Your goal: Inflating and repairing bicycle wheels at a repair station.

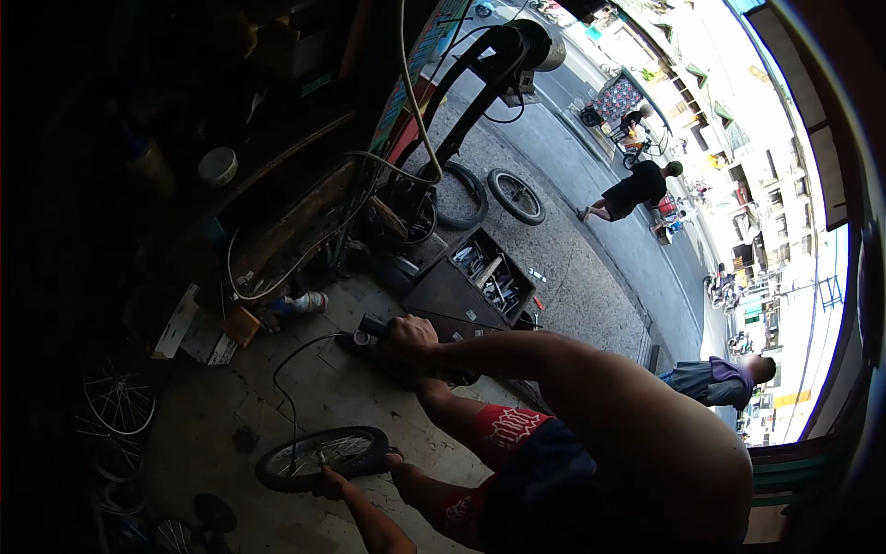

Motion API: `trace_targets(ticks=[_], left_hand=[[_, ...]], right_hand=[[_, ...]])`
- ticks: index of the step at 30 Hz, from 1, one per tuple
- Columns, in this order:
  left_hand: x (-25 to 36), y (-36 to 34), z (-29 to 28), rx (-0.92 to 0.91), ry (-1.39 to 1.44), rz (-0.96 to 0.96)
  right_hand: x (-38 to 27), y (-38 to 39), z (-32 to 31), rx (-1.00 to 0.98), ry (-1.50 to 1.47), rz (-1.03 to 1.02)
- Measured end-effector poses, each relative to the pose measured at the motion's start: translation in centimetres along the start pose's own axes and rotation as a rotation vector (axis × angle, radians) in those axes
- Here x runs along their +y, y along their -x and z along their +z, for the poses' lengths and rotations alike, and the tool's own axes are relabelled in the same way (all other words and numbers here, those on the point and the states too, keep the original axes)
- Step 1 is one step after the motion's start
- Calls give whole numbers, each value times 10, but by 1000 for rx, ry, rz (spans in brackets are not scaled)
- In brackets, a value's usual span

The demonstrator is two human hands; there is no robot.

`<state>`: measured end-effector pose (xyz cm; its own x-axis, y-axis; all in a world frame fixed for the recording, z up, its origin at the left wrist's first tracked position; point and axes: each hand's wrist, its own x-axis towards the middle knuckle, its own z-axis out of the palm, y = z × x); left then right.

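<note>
My right hand [412, 340] is closed around the dark cylindrical handle [373, 324] of a device that is mostly in shadow. A thin black hose [279, 374] curves from beside this device down to a small bicycle wheel with a black tyre [273, 473] near my feet. My left hand [329, 481] is at the wheel's near edge, its fingers seeming to grip the tyre, though shadow hides part of them. A small pale piece, perhaps a hub or fitting, shows among the spokes just above that hand.
A metal toolbox [503, 291] full of hand tools stands beyond my right hand. Past it lie a loose tyre [464, 196] and a wheel [517, 196]. Spoked wheels [120, 402] stand at the left. A dark workbench [305, 198] carries a pale hose. People walk along the street [591, 120].
</note>
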<state>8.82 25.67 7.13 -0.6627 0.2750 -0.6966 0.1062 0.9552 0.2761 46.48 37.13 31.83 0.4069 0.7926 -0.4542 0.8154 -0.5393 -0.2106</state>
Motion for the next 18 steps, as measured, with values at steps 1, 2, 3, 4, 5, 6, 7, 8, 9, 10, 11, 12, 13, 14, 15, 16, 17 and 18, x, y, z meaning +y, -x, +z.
trace_targets(ticks=[1, 2, 3, 4, 5, 6, 7, 8, 9, 10, 11, 12, 13, 14, 15, 16, 17, 18], left_hand=[[-1, -2, 1, 21, 2, -7], [-3, -1, 2, 38, 5, -17], [-2, -1, 4, 57, 6, -19], [-3, 1, 5, 67, 5, -19], [-2, 3, 8, 71, 13, -24], [-3, 6, 10, 83, -2, -11], [-3, 11, 13, 79, -3, -6], [-4, 16, 13, 70, -14, -9], [-6, 23, 15, 63, -18, -6], [-7, 31, 14, 53, -13, -3], [-8, 42, 14, 37, -8, 0], [-8, 52, 12, 11, -15, 9], [-8, 64, 10, -18, -18, 18], [-8, 76, 5, -58, -28, 30], [-7, 88, 0, -96, -32, 39], [-6, 100, -8, -142, -34, 50], [-3, 114, -16, -187, -37, 53], [1, 128, -25, -237, -36, 57]], right_hand=[[2, -4, 10, -11, 13, 1], [5, -8, 19, -20, 26, 2], [9, -14, 28, -27, 38, -2], [12, -19, 37, -33, 52, -12], [16, -25, 44, -36, 62, -22], [20, -31, 51, -41, 75, -34], [22, -36, 56, -49, 95, -53], [24, -41, 62, -51, 105, -59], [25, -43, 66, -57, 106, -67], [25, -45, 70, -88, 122, -38], [24, -45, 72, -47, 75, -61], [24, -45, 72, -39, 56, -49], [24, -43, 70, -38, 14, -17], [25, -40, 65, -33, -32, 20], [25, -36, 58, -24, -78, 53], [26, -30, 47, -14, -90, 67], [28, -22, 34, -76, -44, -41], [31, -15, 16, -137, 9, -153]])
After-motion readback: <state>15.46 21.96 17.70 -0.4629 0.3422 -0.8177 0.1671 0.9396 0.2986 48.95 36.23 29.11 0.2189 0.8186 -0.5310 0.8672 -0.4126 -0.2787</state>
